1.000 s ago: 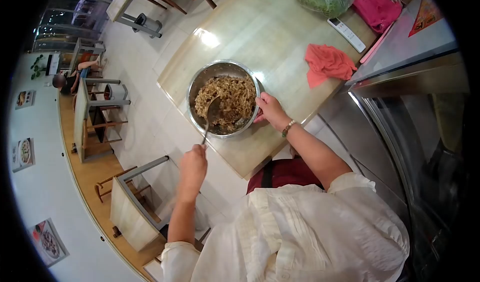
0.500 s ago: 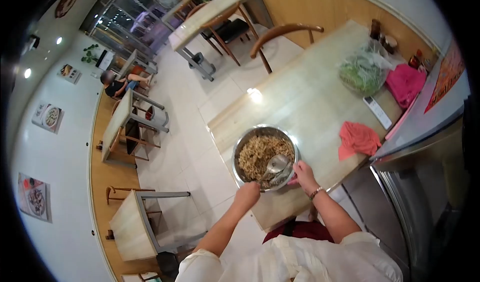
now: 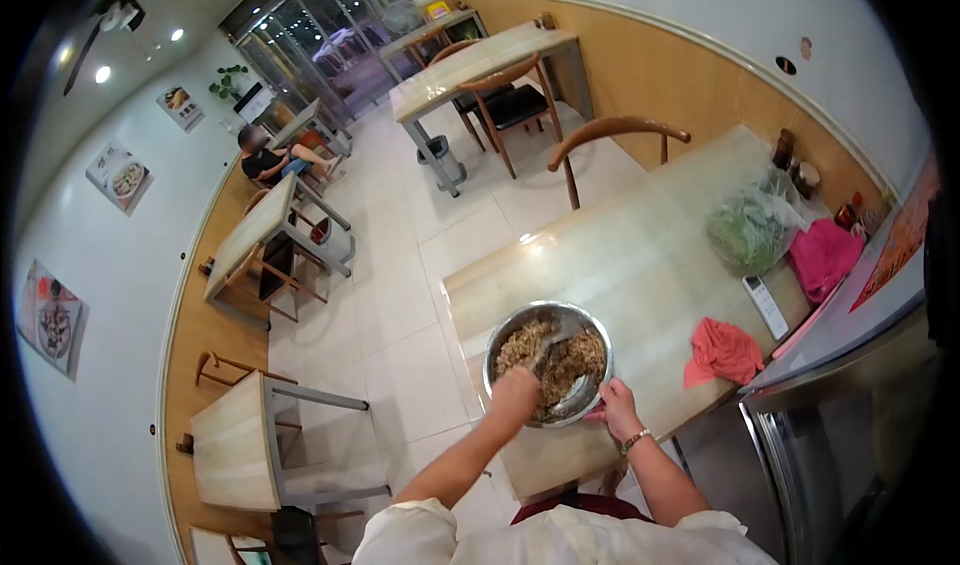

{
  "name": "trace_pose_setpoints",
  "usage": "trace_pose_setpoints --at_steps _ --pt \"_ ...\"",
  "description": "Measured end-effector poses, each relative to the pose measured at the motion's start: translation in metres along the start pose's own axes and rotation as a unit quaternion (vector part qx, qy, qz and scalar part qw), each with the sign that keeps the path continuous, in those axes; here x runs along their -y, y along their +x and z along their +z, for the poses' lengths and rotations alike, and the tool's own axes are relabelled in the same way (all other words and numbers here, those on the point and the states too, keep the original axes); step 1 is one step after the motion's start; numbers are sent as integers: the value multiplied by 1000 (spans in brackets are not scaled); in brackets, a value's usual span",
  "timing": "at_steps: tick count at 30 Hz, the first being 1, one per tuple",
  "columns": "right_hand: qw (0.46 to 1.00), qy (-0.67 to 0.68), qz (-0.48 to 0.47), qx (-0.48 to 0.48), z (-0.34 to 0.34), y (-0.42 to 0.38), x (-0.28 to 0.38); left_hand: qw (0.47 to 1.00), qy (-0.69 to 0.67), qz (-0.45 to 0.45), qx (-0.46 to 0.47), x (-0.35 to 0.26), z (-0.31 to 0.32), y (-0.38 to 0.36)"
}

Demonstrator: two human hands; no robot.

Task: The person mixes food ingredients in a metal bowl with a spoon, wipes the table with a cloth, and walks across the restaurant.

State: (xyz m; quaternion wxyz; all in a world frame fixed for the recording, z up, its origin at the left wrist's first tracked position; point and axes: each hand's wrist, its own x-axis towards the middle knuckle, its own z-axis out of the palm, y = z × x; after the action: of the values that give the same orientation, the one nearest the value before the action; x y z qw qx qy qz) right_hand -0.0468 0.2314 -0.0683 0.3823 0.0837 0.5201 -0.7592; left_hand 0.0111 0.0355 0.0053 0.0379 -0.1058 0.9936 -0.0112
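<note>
A steel mixing bowl [image 3: 577, 398] stands near the table's left front corner, with a brown, crumbly food mixture [image 3: 583, 355] in it. My left hand [image 3: 515, 395] is closed around the handle of a large metal spoon [image 3: 546, 353], whose head is in the mixture and smeared by motion. At the bowl's right front rim, my right hand [image 3: 618, 408] grips the edge, a bracelet on its wrist. Something pink shows under its fingers; I cannot make out what it is.
On the table [image 3: 640, 255] are a coral cloth [image 3: 724, 351], a white remote control [image 3: 765, 307], a clear bag of greens [image 3: 748, 230], a magenta cloth [image 3: 825, 258] and condiment jars [image 3: 803, 179]. A wooden chair [image 3: 620, 130] stands behind. A seated person [image 3: 268, 160] is far left.
My left hand has moved the spoon up and inward through the mixture, which is now spread differently. My right hand stays on the rim. The camera view has shifted.
</note>
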Motion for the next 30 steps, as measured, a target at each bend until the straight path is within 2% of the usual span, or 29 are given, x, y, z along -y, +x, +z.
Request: trace_pose_setpoints --at_steps 1,2,6,8,11,12,16,18,22,25,27,30 --pt "1000 -4 -6 6 -3 2 -2 999 23 -32 23 -19 -20 -11" --pt "1000 -3 0 11 -6 5 -7 999 8 2 33 -21 -25 -22" --pt "999 -10 23 20 -15 11 -7 998 28 45 46 -17 -40 -56" --pt "998 -41 50 18 -20 12 1 997 -46 -6 65 -6 -28 -61" --pt "994 -96 44 0 -30 22 12 995 -65 -56 58 -2 -20 -62" --pt "997 -54 49 3 -32 27 17 995 -65 -57 58 -3 -21 -63" --pt "999 -27 13 -14 -27 51 41 988 -121 -82 47 -11 -25 -63" --pt "991 -130 -9 11 -30 68 38 986 -130 -88 54 -12 -28 -62" --pt "987 -162 -20 0 -25 60 42 987 -115 -103 48 -11 -21 -58" --pt "991 -133 -8 -22 -23 44 28 992 -74 -101 35 -4 -12 -53" --pt "993 -111 0 -26 -24 26 13 998 -19 -59 -20 5 -18 -50" --pt "1000 -8 15 -8 -18 -12 -2 997 -41 -58 11 7 -31 -55"
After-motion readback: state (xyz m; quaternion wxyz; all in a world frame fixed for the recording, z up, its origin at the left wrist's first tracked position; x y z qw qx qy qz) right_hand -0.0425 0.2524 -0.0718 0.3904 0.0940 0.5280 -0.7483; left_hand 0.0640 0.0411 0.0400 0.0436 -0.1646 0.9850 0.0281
